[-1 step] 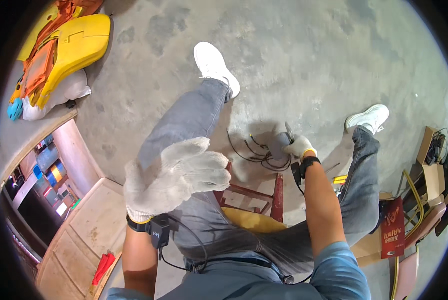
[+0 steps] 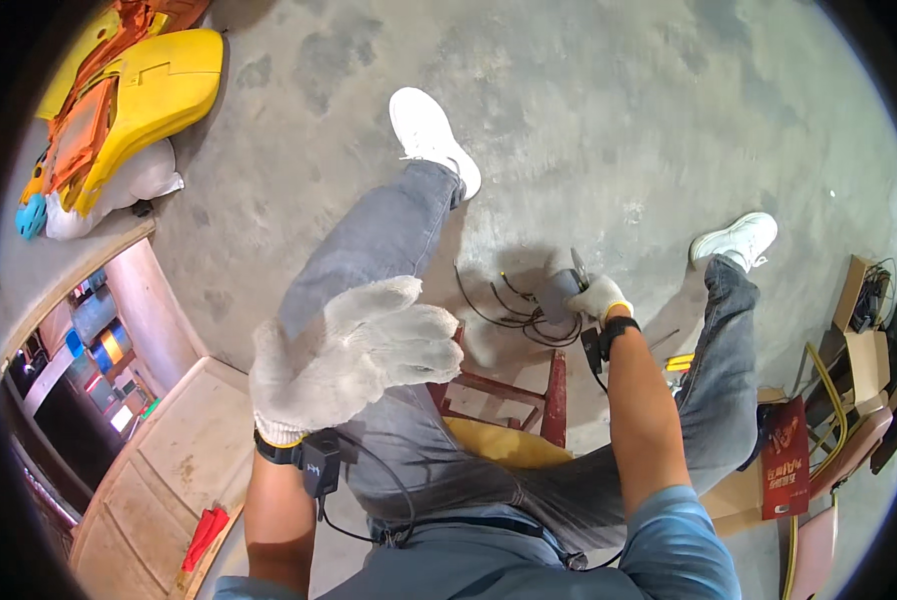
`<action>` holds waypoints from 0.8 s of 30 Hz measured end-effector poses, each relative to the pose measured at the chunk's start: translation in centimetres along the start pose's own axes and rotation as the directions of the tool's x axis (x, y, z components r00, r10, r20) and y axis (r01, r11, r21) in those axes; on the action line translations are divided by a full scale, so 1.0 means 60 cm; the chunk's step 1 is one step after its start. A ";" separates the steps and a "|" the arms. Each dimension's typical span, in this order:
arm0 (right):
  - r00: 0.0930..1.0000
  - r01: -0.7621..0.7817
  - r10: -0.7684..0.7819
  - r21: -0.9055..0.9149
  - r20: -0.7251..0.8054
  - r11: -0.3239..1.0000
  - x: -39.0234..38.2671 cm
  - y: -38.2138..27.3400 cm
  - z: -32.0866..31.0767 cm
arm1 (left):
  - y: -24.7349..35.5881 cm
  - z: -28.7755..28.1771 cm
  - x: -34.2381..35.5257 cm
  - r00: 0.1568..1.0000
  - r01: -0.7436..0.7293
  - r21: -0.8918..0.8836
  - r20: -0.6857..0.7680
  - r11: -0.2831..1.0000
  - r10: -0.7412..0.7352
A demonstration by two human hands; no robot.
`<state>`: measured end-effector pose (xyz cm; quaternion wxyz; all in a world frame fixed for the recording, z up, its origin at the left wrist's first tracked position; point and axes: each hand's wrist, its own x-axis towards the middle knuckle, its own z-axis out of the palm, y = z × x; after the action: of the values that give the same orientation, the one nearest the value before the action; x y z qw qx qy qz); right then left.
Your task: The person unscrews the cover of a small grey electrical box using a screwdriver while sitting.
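In a white knit glove, my left hand (image 2: 354, 360) is held palm up over my left thigh, fingers spread and holding nothing. My gloved right hand (image 2: 597, 298) grips a metal hand tool (image 2: 580, 265) between my legs, beside a grey object (image 2: 554, 300) with several black cables (image 2: 509, 320) looped around it. Exactly what the grey object is, I cannot tell. Below these is a red wooden stool (image 2: 554, 400) with a yellow seat (image 2: 509, 440). Black devices (image 2: 319, 460) are strapped to both my wrists.
Yellow and orange plastic parts (image 2: 159, 80) lie at upper left beside a white sack (image 2: 139, 180). A wooden cabinet (image 2: 154, 450) with a red cloth (image 2: 206, 535) is at left. Cardboard (image 2: 864, 365), a red box (image 2: 784, 455) and folded chairs (image 2: 839, 470) crowd the right. Concrete floor (image 2: 609, 120) surrounds my feet.
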<state>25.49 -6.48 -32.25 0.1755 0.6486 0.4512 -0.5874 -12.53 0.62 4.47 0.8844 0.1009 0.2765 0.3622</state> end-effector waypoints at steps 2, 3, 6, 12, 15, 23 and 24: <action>0.996 -0.046 0.044 0.017 0.075 0.999 -0.005 0.015 0.002 | 0.001 0.004 0.001 1.000 0.005 0.001 -0.003 1.000 -0.005; 0.996 -0.039 0.038 0.016 0.077 0.999 -0.013 0.005 0.002 | 0.003 0.011 -0.005 1.000 0.013 0.000 -0.025 1.000 -0.013; 0.999 0.010 -0.011 0.017 0.048 1.000 -0.039 -0.001 -0.011 | 0.005 0.022 0.004 1.000 -0.029 -0.047 0.004 0.998 0.029; 0.987 -0.088 0.069 0.124 0.147 0.988 -0.179 -0.056 -0.099 | 0.007 0.031 0.006 0.998 -0.046 -0.172 0.041 0.984 0.054; 0.998 0.069 -0.069 0.077 0.004 0.995 -0.262 -0.040 -0.153 | 0.001 0.023 0.011 0.998 -0.065 -0.161 0.005 0.985 0.067; 0.956 0.210 -0.132 0.295 -0.264 0.932 -0.545 -0.147 -0.220 | 0.004 -0.006 -0.005 0.979 -0.179 -0.053 0.087 0.983 0.183; 0.934 0.263 -0.146 0.350 -0.327 0.899 -0.571 -0.149 -0.220 | 0.003 -0.009 -0.003 0.976 -0.183 -0.050 0.110 0.982 0.188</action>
<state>29.71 -4.74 5.24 -0.0883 0.6983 0.4132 -0.5778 -13.04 0.61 4.13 0.8629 0.1294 0.2074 0.4422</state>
